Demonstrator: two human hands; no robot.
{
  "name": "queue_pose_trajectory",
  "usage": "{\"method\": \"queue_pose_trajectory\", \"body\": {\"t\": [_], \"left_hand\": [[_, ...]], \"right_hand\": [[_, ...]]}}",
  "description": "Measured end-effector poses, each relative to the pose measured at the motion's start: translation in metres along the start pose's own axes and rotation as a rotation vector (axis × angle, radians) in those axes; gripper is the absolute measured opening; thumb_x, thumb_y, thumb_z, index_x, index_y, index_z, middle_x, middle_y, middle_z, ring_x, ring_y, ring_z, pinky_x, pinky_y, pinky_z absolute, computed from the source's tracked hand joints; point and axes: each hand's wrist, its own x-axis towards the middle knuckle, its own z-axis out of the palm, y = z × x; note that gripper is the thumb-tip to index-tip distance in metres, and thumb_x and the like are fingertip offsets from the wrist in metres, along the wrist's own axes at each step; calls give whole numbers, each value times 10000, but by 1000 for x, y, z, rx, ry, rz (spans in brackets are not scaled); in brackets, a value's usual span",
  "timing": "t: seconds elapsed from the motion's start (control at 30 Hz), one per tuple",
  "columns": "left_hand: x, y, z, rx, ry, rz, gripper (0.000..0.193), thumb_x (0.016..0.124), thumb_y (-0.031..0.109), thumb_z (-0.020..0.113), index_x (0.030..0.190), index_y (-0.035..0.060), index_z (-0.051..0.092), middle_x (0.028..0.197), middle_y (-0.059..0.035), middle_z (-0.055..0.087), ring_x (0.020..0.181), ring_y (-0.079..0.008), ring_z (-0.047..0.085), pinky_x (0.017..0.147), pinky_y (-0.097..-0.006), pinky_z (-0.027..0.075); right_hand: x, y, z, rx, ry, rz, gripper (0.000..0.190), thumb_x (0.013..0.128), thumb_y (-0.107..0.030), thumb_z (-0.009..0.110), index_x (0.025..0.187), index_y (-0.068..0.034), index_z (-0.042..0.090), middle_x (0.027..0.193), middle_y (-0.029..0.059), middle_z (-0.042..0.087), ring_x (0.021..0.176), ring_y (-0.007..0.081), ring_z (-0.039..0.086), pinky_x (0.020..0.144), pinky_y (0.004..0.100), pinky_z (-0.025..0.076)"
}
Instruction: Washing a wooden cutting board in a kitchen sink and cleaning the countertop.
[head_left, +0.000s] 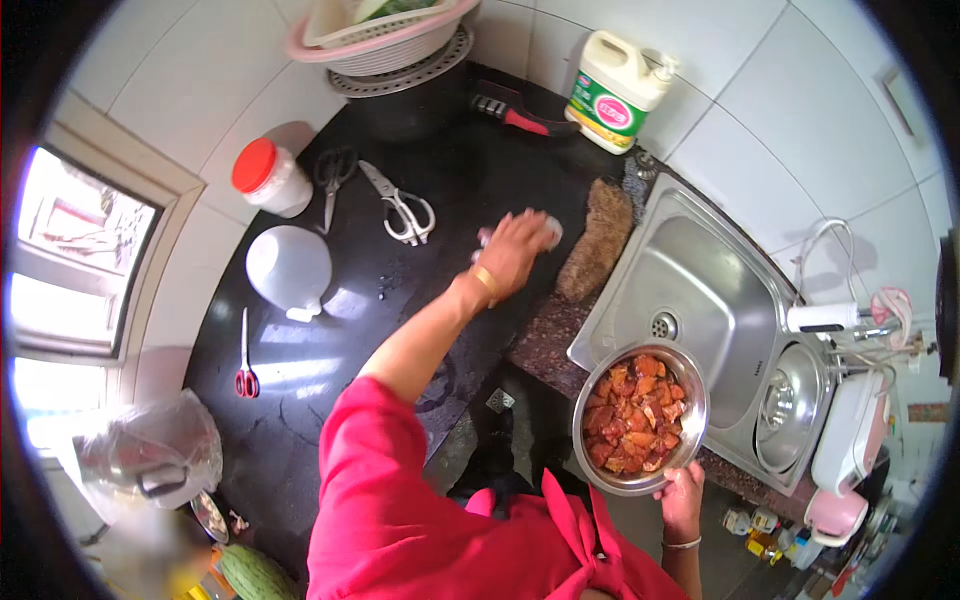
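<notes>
A round metal bowl (703, 421) full of raw marinated meat chunks (636, 415) is held by its rim in my right hand (681, 491). It is beside the front edge of the sink. My left hand (514, 251) reaches forward and lies over a pale, crumpled cloth (555, 234) on the black countertop (465, 172). Most of that cloth is hidden under the palm and fingers. Just right of this hand lies a brown, fuzzy towel (600, 236). To its left, white-handled kitchen scissors (401, 208) lie partly open.
A steel sink (720, 292) is on the right. Dark scissors (332, 184), a red-lidded jar (274, 180), a translucent plastic container (289, 270) and red-handled scissors (246, 382) are on the left. At the back stand baskets (397, 52), a knife sharpener (517, 116) and a detergent jug (615, 97).
</notes>
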Motion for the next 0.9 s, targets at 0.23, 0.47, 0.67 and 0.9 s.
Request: {"method": "queue_pose_trajectory", "body": {"t": [0.23,0.47,0.67,0.9], "left_hand": [[-145,0,-92,-203,72,-102,376,664,-76,455,1001,49,564,1113,-150,497,1051,-330,450,904,-417,354],[-158,-9,-88,34,258,-344,439,619,-91,484,1015,83,558,1022,-143,535,984,-336,483,863,-400,379],[-207,89,-87,-187,-164,-139,477,640,-32,483,1092,117,516,1218,-127,424,1168,-328,354,979,-482,260],[-336,158,-143,-168,-255,-328,387,634,11,525,1005,119,544,1201,-88,440,1168,-301,361,972,-475,277]], "right_hand": [[22,-14,30,-7,-155,-8,225,684,-66,477,899,-6,510,702,37,528,489,108,484,383,222,389],[35,-27,71,-53,-268,-20,92,699,-74,514,770,-31,475,644,48,504,464,123,475,372,238,389],[54,-30,138,-48,-392,-61,129,703,-89,536,689,-46,415,564,48,455,400,122,441,357,239,393],[69,4,213,-37,-589,-98,103,705,-102,544,708,-5,511,627,48,527,484,117,499,386,219,422]]}}
